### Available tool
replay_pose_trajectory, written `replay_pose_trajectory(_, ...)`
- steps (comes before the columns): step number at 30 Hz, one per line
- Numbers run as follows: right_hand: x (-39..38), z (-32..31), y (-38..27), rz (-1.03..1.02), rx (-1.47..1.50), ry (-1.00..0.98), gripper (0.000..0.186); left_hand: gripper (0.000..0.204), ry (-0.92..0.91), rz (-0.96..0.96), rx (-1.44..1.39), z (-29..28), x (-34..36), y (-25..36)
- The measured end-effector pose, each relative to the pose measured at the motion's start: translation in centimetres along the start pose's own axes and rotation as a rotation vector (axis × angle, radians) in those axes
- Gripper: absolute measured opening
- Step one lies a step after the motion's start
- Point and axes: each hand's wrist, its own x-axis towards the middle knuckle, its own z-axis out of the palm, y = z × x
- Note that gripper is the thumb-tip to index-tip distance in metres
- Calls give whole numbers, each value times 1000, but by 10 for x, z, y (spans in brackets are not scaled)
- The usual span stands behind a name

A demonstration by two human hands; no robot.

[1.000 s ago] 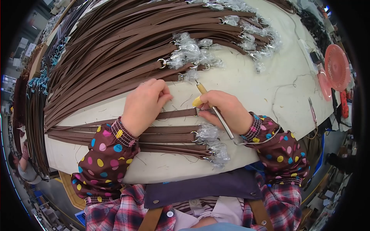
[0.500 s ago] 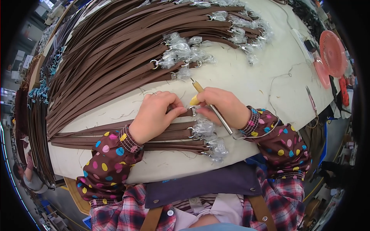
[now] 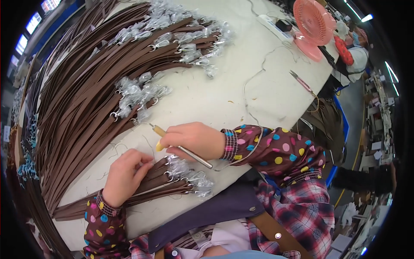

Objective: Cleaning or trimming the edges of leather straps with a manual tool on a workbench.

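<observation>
My right hand (image 3: 194, 140) grips a pen-shaped corded tool (image 3: 195, 157) with a thin tip, a tan front part and a metal barrel. Its tip points up and left, toward a large pile of brown straps (image 3: 82, 125). A little lower on the left, my left hand (image 3: 125, 175) has thumb and fingertips pinched together; what they hold, if anything, is hidden. Just beyond those fingertips lies a smaller group of brown straps (image 3: 161, 183). Their metal-ringed ends carry clear plastic wraps (image 3: 199, 183). Some of these ends lie under my right hand.
Loose threads lie on the pale tabletop (image 3: 215, 99). A power strip (image 3: 274, 28) and a pink fan (image 3: 312, 21) stand at the far right, with pink-handled snips (image 3: 303, 83) nearer. The tool's grey cord (image 3: 246, 97) crosses the table. Beyond the fan is another person (image 3: 358, 56).
The view has swung to the right. My left hand has drawn away from my right and no longer shows the ringed strap end at its fingertips. The right hand keeps the tool.
</observation>
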Motion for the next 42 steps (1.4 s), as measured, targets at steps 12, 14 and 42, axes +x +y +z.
replay_pose_trajectory(12, 13, -20, -2, 79, -127, 165, 25, 17, 649, 236, 614, -18, 40, -42)
replay_pose_trajectory(14, 15, -23, -2, 54, -197, 206, 25, 17, 703, 279, 652, -17, 34, -39)
replay_pose_trajectory(42, 15, -25, 14, 172, 65, -327, 25, 23, 127, 22, -102, 9, 26, -15)
